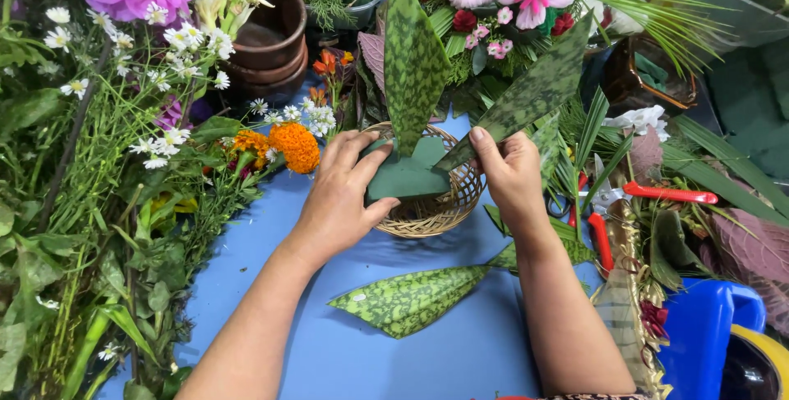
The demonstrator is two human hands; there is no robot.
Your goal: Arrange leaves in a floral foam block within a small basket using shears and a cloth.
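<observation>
At the far middle of the blue worktop [427, 359], left hand [341, 195] grips green foam block [408, 174] in wicker basket [436, 211]; right hand [509, 174] pinches mottled leaf [526, 96] into it.

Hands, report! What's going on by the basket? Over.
Left hand steadies foam in basket. Right hand holds leaf, tip at foam. Upright leaf already in.
</observation>
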